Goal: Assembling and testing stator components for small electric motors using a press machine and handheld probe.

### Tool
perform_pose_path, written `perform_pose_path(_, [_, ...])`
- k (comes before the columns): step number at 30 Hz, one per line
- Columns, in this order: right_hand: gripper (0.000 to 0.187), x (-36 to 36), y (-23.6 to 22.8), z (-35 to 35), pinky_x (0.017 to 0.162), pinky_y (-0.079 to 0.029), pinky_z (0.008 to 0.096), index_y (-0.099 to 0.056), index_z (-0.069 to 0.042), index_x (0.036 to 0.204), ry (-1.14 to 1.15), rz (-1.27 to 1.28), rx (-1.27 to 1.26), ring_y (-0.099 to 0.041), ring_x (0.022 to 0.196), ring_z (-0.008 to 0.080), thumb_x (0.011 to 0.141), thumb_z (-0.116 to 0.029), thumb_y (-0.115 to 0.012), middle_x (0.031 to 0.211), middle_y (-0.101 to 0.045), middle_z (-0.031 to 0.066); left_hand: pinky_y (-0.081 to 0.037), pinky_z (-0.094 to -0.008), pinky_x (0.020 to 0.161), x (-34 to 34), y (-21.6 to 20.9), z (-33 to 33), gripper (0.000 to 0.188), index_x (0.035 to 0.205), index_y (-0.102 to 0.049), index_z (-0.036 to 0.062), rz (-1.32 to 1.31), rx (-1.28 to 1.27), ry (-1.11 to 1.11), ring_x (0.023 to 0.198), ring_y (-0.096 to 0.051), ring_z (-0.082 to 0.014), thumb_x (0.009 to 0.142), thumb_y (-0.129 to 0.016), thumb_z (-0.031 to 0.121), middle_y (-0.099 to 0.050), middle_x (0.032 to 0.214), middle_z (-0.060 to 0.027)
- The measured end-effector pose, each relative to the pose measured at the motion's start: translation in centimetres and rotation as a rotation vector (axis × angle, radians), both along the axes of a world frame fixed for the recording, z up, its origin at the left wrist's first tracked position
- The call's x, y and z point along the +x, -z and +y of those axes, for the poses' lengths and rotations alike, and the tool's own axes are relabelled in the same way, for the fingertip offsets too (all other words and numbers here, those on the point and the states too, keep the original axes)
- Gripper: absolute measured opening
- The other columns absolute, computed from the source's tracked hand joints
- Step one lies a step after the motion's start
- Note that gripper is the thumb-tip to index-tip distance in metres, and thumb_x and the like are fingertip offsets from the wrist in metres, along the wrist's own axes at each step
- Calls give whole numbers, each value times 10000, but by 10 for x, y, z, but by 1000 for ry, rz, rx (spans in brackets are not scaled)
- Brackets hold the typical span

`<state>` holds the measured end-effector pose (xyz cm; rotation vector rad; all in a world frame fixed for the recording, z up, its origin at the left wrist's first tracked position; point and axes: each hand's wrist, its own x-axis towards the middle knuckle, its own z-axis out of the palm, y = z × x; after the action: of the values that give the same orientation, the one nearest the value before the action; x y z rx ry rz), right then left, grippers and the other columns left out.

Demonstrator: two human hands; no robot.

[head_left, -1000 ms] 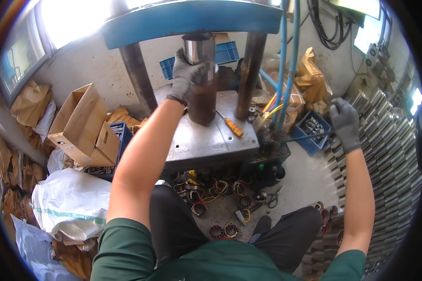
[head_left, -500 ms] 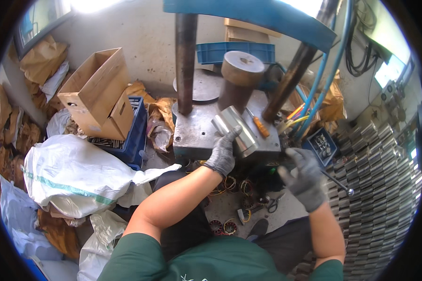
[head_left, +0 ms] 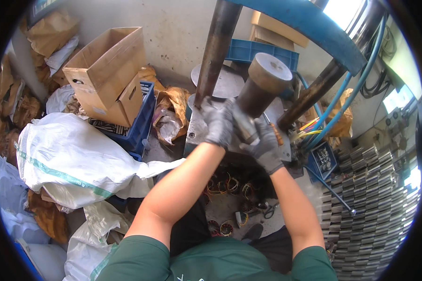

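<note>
Both my hands wear grey gloves. A shiny metal cylinder (head_left: 244, 125) is tilted between them, over the front of the steel press table (head_left: 197, 126). My left hand (head_left: 218, 122) is at its left side, fingers pointing up and slightly blurred. My right hand (head_left: 266, 149) closes round its right side near the lower end. Just behind stands a thick round steel post with a wider cap (head_left: 270, 70). A screwdriver with an orange handle (head_left: 278, 136) lies on the table beside my right hand, partly hidden by it.
A blue press frame (head_left: 309, 23) on dark columns arches over the table. Stacked metal cylinders (head_left: 370, 210) fill the right. A lever rod (head_left: 335, 193) juts out there. Left are a cardboard box (head_left: 103, 70), a blue crate (head_left: 143, 122) and a white sack (head_left: 75, 159). Scissors (head_left: 270, 210) lie below.
My right hand has come in from the right, where it was apart and empty, onto the cylinder. My left hand has shifted up along the cylinder. The view has turned slightly.
</note>
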<state>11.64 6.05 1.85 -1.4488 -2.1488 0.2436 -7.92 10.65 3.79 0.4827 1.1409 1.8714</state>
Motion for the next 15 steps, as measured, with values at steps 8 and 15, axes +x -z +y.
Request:
perform_pose_path(8, [1086, -3, -20, -2, 1227, -419, 432, -492, 0, 1579, -10, -235, -123, -517, 1433, 397, 677, -277, -1031, 1533, -542, 257, -599, -339, 828, -32, 14, 12, 451, 1315, -689, -29, 323, -126, 389, 901, -732, -198, 891, -826, 45, -768, 1009, -127])
perform_pose_path(15, [1161, 15, -5, -26, 1187, -443, 478, -413, -24, 1612, -11, -140, -36, -548, 1325, 457, 663, -320, -1011, 1394, -565, 285, -591, -328, 783, -17, 30, 26, 379, 1286, -702, -12, 318, -109, 307, 847, -721, -183, 910, -751, -1, -757, 966, -109])
